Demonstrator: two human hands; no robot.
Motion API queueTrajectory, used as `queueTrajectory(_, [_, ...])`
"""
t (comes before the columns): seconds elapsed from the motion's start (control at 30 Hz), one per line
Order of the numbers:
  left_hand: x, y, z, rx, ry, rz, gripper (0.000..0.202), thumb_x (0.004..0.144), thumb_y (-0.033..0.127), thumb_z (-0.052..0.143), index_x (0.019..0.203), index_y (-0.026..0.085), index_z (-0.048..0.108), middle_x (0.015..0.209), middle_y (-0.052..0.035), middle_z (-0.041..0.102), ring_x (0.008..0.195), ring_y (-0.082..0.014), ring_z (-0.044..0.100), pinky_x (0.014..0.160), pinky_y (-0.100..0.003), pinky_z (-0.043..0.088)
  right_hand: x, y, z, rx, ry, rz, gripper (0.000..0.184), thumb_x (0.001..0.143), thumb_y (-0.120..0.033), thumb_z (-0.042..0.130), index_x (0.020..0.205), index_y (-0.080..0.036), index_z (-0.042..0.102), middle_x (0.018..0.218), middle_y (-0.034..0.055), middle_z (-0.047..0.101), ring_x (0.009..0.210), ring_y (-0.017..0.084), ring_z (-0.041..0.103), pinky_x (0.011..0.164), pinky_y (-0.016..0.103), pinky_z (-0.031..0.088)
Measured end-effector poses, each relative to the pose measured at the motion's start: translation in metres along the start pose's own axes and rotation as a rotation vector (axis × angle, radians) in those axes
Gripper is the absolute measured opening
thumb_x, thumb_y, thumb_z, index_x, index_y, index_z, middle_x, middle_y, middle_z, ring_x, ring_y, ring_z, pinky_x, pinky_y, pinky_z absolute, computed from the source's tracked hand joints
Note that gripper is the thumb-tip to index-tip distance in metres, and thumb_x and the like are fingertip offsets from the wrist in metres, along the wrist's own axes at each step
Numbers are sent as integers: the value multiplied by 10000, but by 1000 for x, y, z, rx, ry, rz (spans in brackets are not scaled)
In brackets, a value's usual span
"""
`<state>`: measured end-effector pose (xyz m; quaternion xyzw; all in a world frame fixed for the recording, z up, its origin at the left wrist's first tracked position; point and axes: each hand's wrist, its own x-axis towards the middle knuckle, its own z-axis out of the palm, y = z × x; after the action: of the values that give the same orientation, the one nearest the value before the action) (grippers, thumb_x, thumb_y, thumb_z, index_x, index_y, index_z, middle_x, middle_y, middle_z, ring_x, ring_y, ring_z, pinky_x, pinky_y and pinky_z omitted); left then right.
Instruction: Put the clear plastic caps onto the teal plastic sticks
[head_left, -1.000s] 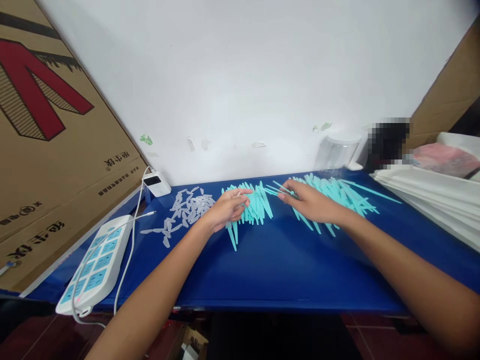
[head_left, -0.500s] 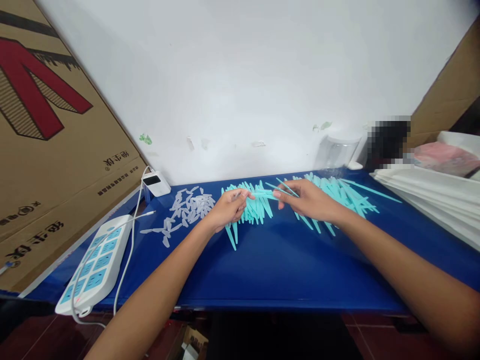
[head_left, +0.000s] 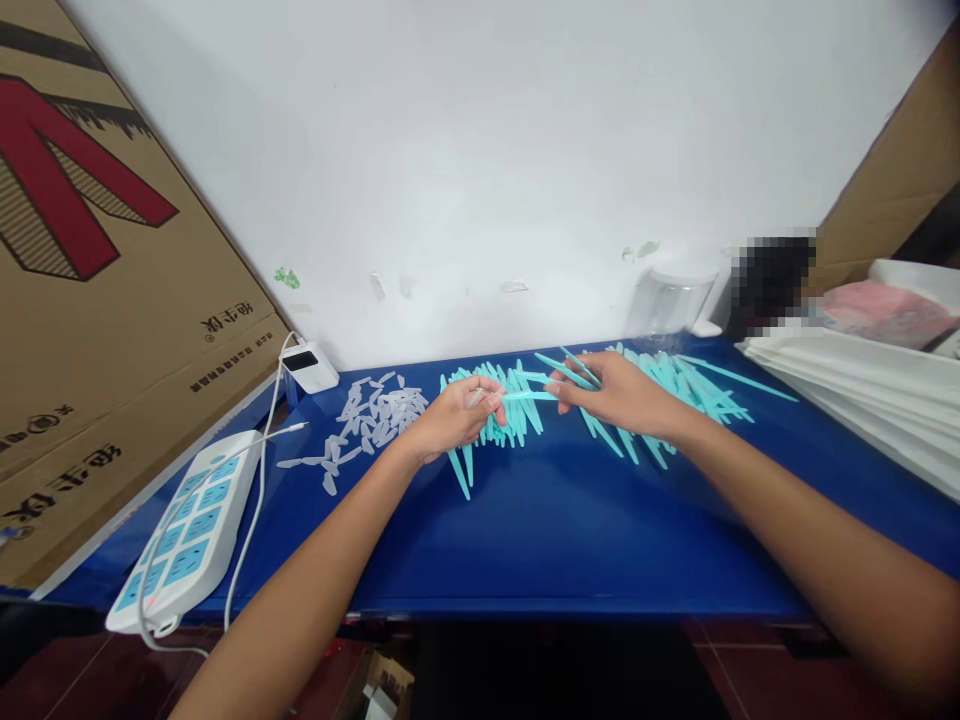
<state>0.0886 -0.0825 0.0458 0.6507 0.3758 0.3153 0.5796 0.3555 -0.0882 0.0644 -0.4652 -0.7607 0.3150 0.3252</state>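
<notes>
My left hand (head_left: 466,412) is closed, pinching one end of a slim turquoise plastic stick (head_left: 529,396) between thumb and fingers. A small translucent piece seems to lie in the same fingers, partly hidden. On the other end of that stick, my right hand (head_left: 611,392) is closed too, with several more turquoise sticks (head_left: 564,368) fanned out between its fingers. Beneath and behind my left hand is a pile of turquoise sticks (head_left: 517,425). A second pile of them (head_left: 686,385) lies beyond my right hand. Small translucent leaf-shaped pieces (head_left: 382,412) are scattered to the left.
On the blue table (head_left: 570,540), a white power strip (head_left: 187,530) with a cable sits at the left, and a small white device (head_left: 311,367) stands near the wall. A clear container (head_left: 675,300) is at the back. White stacked trays (head_left: 862,400) fill the right; a cardboard box (head_left: 135,300) stands left.
The sticks in my right hand have fanned further apart and tilted. The stick between my hands now shows more clearly, with another beside it. Both hands stay in nearly the same place.
</notes>
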Motion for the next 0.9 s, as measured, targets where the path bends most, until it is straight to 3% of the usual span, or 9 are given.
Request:
queueTrajectory(0.17, [-3, 8, 0, 103, 44, -28, 415, 894, 570, 711, 857, 178, 581, 651, 35, 579, 411, -35, 276, 416, -233, 195, -1, -1, -3, 33, 24, -4, 338, 878, -519, 700, 791, -195, 740, 786, 58, 741, 578, 161, 525, 545, 308, 388])
queueTrajectory(0.33, [-4, 9, -3, 139, 46, -75, 394, 883, 553, 725, 854, 176, 613, 656, 18, 596, 415, -43, 303, 422, -236, 199, -1, 0, -7, -21, 50, -81, 341, 886, -501, 712, 723, -204, 743, 797, 56, 742, 772, 232, 650, 698, 333, 463])
queueTrajectory(0.5, [-3, 8, -5, 132, 14, -85, 380, 897, 546, 713, 852, 177, 636, 658, 15, 596, 413, -41, 292, 417, -243, 184, -1, -1, -12, 2, 66, -113, 319, 895, -482, 722, 726, -213, 752, 838, 61, 760, 973, 284, 688, 914, 379, 474])
queueTrajectory(0.8, [-8, 7, 8, 71, -15, -45, 429, 883, 557, 735, 784, 152, 630, 639, 4, 613, 406, -32, 294, 415, -239, 161, -5, -4, 9, 144, 20, -129, 369, 856, -540, 757, 729, -207, 661, 733, 29, 723, 827, 248, 668, 890, 390, 478])
queueTrajectory(0.9, [-8, 4, 12, 1, -13, -11, 420, 900, 538, 730, 773, 152, 623, 572, 31, 549, 399, -30, 272, 424, -231, 176, -6, -6, 13, 148, 45, -118, 404, 857, -572, 745, 717, -208, 639, 717, 29, 709, 816, 246, 650, 858, 381, 469])
